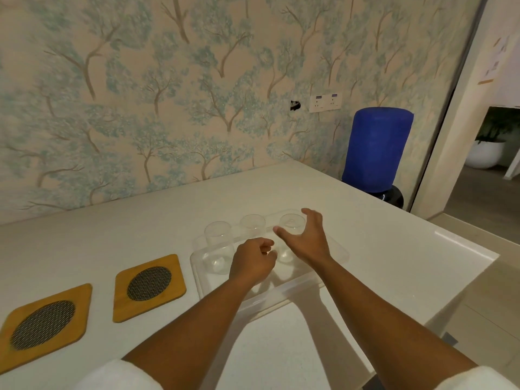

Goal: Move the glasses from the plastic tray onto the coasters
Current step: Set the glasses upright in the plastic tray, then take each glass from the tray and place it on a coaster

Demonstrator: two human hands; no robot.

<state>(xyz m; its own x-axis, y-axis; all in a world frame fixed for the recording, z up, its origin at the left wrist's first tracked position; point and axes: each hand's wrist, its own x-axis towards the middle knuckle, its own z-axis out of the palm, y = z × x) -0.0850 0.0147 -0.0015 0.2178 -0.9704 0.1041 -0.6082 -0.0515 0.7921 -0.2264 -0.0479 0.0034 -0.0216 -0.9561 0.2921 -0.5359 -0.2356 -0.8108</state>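
A clear plastic tray lies on the white counter and holds three clear glasses: a left one, a middle one and a right one. My right hand hovers open beside the right glass, thumb and fingers spread on either side of it, seemingly not closed on it. Over the tray's middle my left hand is loosely curled with nothing visibly in it, just right of the left glass. Two wooden coasters with dark mesh centres lie left of the tray: a near one and a far one.
The white counter ends at an edge on the right, with floor beyond. A blue covered water bottle stands past the far right corner. The patterned wall runs behind the counter.
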